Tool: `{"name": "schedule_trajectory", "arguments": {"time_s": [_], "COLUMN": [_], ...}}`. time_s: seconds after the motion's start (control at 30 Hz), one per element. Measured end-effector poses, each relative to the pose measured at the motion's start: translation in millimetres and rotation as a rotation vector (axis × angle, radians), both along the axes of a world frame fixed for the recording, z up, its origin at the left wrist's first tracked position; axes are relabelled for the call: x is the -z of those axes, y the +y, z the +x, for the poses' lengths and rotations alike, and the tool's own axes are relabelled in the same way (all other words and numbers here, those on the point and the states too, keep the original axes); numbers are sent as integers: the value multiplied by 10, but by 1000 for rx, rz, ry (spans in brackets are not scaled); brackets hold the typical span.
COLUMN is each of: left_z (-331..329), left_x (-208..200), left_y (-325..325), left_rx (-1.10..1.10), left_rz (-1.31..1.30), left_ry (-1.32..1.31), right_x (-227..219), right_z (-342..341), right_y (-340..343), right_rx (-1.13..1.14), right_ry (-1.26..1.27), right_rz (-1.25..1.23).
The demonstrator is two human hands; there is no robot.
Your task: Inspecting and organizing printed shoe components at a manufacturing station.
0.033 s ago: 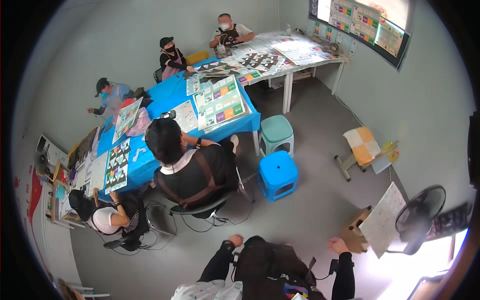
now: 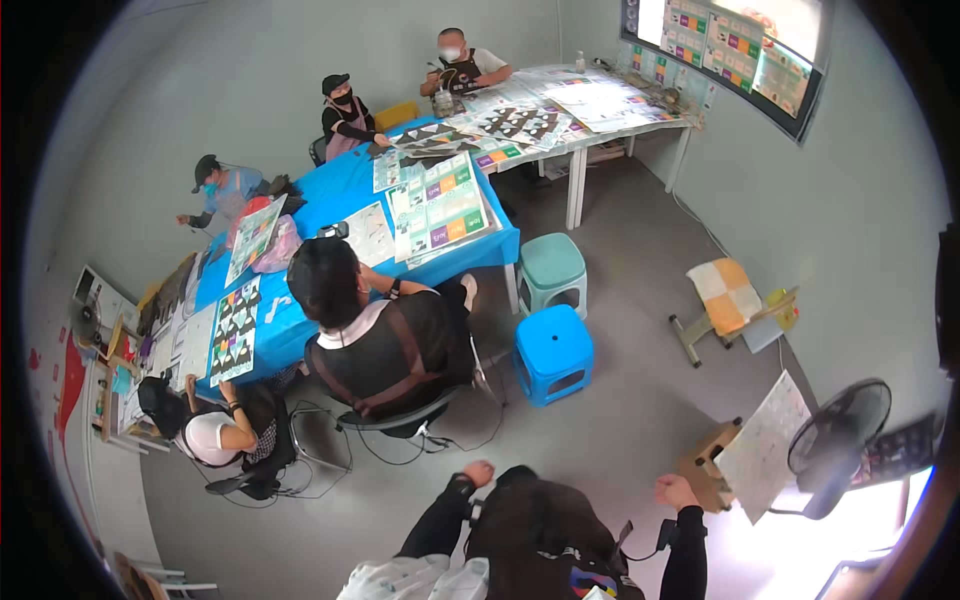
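Both of my arms, in black sleeves, come up from the lower edge. Over the grey floor, my left hand (image 2: 480, 472) has its fingers curled in, with nothing visible in it. A dark band circles its wrist. My right hand (image 2: 677, 491) is also loosely closed and looks bare of any object; a small black device sits by its forearm. It is nearest to a brown cardboard box (image 2: 708, 467). Between my arms is my dark apron (image 2: 540, 520). Neither hand touches any furniture.
A blue stool (image 2: 553, 350) and a green stool (image 2: 552, 262) stand ahead. People sit round a blue-covered table (image 2: 330, 190) holding printed sheets (image 2: 440, 205). To the right are a black fan (image 2: 838, 440), a leaning board (image 2: 765, 445) and a checkered-cushion seat (image 2: 725, 292). Cables lie under the chairs.
My left hand has shifted slightly to the right and up. The whole view has moved a little. My right hand looks much the same.
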State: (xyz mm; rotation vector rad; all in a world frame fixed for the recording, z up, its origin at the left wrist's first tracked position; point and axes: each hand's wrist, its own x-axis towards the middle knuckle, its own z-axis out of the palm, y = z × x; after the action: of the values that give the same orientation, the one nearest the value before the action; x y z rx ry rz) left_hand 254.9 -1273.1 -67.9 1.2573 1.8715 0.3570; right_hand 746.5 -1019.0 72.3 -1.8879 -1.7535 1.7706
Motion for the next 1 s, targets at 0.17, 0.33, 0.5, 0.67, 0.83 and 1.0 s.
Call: {"name": "schedule_trajectory", "arguments": {"time_s": [0.17,0.33,0.5,0.67,0.83,1.0], "left_z": [257,189,-322,-150,-294,-493], "left_x": [-685,-300,427,239,-494,-623], "left_y": [1832,2953,3654,4974,6219,7022], "left_rx": [-115,-107,0,482,-242,-557], "left_rz": [-109,-206,-43,-262,-178,22], "left_ry": [-154,-153,-359,220,-178,-315], "right_x": [-627,-630,-612,-598,-336,-127], "right_z": [-333,-232,341,880,797,-180], "right_y": [964,2020,2983,3985,5317,7109], "right_rx": [236,214,331,419,467,167], "right_ry": [272,220,123,9,105,111], "right_rz": [0,3,27,-109,-242,-175]}}
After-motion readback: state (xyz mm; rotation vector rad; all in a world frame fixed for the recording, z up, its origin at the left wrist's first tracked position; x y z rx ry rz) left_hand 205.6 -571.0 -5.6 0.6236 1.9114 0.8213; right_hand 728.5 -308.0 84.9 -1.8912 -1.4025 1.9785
